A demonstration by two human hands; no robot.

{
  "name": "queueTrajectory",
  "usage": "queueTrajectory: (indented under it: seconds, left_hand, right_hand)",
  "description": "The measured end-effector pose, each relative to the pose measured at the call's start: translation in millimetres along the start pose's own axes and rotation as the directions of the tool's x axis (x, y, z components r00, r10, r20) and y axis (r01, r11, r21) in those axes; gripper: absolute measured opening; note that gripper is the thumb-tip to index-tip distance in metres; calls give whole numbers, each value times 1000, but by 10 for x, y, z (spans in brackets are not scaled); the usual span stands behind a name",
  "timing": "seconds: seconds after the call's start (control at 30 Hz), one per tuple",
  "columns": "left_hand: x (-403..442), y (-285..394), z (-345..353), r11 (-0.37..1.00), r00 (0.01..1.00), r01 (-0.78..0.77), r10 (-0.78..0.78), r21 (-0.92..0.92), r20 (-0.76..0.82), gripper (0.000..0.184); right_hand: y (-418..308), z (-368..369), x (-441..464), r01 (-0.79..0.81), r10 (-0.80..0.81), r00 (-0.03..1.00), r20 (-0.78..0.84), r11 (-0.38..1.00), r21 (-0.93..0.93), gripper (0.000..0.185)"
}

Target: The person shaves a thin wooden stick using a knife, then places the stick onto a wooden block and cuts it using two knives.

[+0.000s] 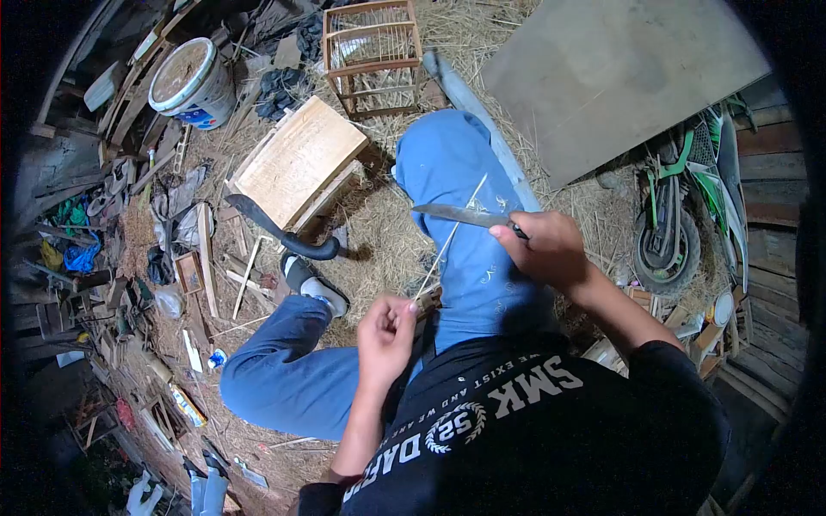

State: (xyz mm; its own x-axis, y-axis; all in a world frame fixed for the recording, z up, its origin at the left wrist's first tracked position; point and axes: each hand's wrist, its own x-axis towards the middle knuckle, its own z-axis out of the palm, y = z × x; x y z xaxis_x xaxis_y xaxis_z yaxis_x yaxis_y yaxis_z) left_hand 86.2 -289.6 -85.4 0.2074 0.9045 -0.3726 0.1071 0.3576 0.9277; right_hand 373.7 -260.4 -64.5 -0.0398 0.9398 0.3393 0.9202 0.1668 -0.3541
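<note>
My left hand [385,337] pinches the lower end of a thin pale bamboo strip [446,243], which slants up across my thigh. In my right hand [547,248] is a knife [449,212], its fingers wrapped round the dark handle. The blade points left and crosses the strip above the blue trousers [465,284]. Whether the edge touches the strip I cannot tell. Small pale shavings lie on the trouser leg.
A wooden block [301,159] stands ahead with a dark curved machete [280,228] against it. Around it are a slatted wooden cage [372,64], a white bucket [196,86], a large grey board [619,77] and a green motorbike [680,206]. Straw and wood scraps cover the floor.
</note>
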Motion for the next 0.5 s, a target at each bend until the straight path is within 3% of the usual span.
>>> queueTrajectory:
  seconds: [0.1, 0.17, 0.3, 0.4, 0.5]
  left_hand:
    - [344, 154, 339, 996, 997, -81, 81, -46, 10, 10]
    - [488, 213, 438, 988, 989, -146, 147, -46, 22, 10]
    - [508, 183, 428, 986, 993, -105, 111, -127, 43, 13]
    - [284, -49, 161, 997, 999, 12, -9, -75, 47, 14]
    - [-33, -232, -122, 1000, 999, 11, -12, 18, 46, 13]
  right_hand:
    - [-95, -89, 55, 48, -48, 999, 18, 998, -45, 50]
    - [-105, -132, 122, -50, 41, 964, 264, 998, 27, 52]
    - [-105, -159, 142, -61, 56, 952, 299, 998, 5, 55]
    - [-108, -157, 122, -112, 115, 955, 273, 993, -27, 55]
    - [-17, -104, 86, -92, 101, 965, 242, 995, -45, 54]
